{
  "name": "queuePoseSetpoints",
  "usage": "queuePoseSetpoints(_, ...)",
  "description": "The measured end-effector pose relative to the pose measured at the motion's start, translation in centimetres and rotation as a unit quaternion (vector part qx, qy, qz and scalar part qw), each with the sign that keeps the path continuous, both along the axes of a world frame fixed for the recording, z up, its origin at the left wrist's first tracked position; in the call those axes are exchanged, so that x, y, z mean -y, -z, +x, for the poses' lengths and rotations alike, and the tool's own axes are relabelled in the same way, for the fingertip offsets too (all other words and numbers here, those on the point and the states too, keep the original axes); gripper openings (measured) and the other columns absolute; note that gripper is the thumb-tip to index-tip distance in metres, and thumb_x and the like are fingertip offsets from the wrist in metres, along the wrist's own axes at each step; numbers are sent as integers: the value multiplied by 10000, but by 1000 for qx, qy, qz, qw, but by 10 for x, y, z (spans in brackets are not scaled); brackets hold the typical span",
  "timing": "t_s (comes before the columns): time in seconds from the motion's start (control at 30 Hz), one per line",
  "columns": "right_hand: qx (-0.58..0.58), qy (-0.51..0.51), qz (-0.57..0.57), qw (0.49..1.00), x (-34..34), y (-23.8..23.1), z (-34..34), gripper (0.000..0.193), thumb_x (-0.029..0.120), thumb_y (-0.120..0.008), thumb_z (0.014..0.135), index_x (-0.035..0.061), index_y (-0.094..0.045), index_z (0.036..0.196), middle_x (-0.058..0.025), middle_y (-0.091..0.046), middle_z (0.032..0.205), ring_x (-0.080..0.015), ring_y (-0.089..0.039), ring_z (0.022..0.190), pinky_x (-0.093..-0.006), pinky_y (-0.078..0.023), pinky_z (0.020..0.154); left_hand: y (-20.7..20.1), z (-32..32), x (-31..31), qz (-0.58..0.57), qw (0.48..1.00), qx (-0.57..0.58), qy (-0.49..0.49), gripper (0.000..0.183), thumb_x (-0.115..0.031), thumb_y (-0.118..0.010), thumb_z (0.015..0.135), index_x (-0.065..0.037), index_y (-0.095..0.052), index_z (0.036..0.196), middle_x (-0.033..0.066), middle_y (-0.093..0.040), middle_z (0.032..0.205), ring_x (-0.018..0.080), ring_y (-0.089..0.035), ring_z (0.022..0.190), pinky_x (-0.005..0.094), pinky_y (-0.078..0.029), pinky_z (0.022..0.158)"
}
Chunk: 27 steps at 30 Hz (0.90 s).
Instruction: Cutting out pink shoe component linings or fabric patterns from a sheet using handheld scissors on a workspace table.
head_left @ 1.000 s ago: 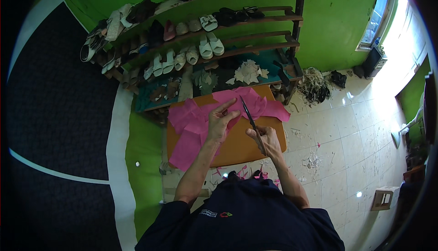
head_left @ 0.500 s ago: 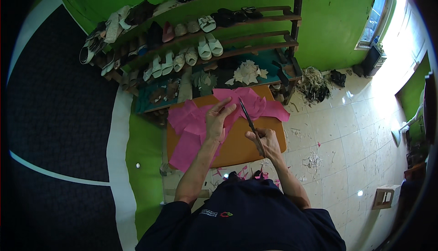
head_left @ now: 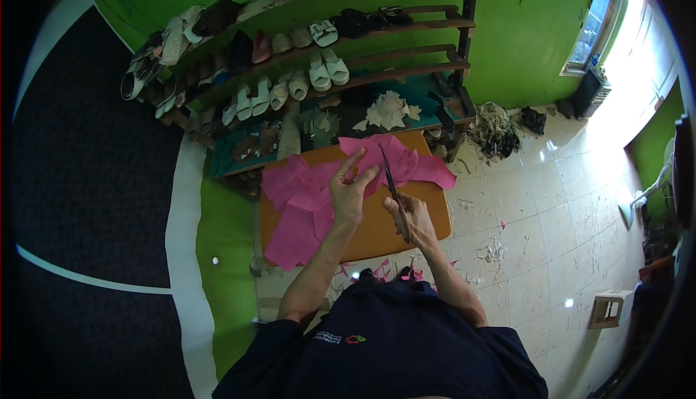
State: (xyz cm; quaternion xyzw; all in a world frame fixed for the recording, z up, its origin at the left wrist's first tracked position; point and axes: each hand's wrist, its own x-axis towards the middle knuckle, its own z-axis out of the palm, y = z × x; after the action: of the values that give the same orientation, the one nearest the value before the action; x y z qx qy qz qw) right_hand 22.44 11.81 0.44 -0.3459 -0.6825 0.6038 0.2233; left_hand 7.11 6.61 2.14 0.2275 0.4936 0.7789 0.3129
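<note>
A pink sheet (head_left: 370, 154) of thin, soft-looking material is held up over the orange-brown table (head_left: 384, 236). My left hand (head_left: 349, 192) pinches its near edge between thumb and fingers. My right hand (head_left: 415, 223) is closed around the handles of dark scissors (head_left: 390, 176). Their long blades point away from me and lie against the pink sheet, just right of my left fingertips. I cannot tell whether the blades are parted. More pink pieces (head_left: 296, 229) overlap on the table's left side, and another pink strip (head_left: 437, 172) hangs past its right edge.
Behind the table stands a wooden shelf rack (head_left: 424, 73) with sandals, shoes and pale scraps (head_left: 391, 111). A heap of shreds (head_left: 496, 131) lies on the tiled floor (head_left: 525, 243) at the right, among scattered trimmings. A dark patterned panel (head_left: 94, 167) fills the left.
The scissors have turned a little more upright, their tips moving away from me along the pink sheet. My left hand keeps its pinch. The whole view has shifted slightly.
</note>
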Motion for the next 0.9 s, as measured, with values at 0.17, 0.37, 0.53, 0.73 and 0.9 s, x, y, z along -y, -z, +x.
queuePoseSetpoints(0.17, -13, -14, -44, 999, -2, 4, -2, 731, 724, -597, 844, -5, -571, 802, -16, -481, 549, -119, -533, 482, -302, -463, 453, 1, 1, 2, 10, 1000, -14, 5, 476, 76, -691, 863, 6, -592, 1323, 108, -672, 1182, 139, -699, 910, 240, -575, 862)
queuePoseSetpoints(0.37, -6, 1, 20, 1000, -2, -1, -3, 712, 716, -609, 849, 6, -575, 815, -1, -458, 547, -105, -509, 476, -296, -456, 444, 3, 2, 3, 7, 999, -20, 25, 491, 84, -683, 863, 4, -582, 1337, 103, -668, 1177, 137, -698, 925, 243, -576, 866)
queuePoseSetpoints(0.53, -11, 8, -4, 1000, -6, 7, -3, 669, 697, -676, 819, 43, -541, 780, 34, -411, 550, -67, -439, 453, -267, -379, 409, 6, -5, 2, 18, 999, -19, 36, 514, 85, -681, 859, 4, -567, 1353, 122, -627, 1274, 151, -699, 949, 249, -580, 882)
queuePoseSetpoints(0.73, 13, 10, -1, 1000, -6, 2, 0, 659, 686, -699, 802, 65, -506, 702, 46, -377, 537, -70, -423, 454, -273, -338, 398, 0, -15, 2, 11, 998, -29, 61, 539, 98, -682, 846, -2, -560, 1362, 125, -592, 1345, 159, -697, 973, 259, -588, 894)
queuePoseSetpoints(0.9, 10, 17, 16, 1000, -7, -1, 0, 668, 690, -706, 791, 62, -511, 670, 39, -389, 531, -79, -427, 434, -280, -343, 390, -4, -17, 1, 32, 997, -34, 65, 548, 112, -679, 840, -11, -563, 1361, 120, -592, 1344, 156, -700, 958, 266, -596, 890)
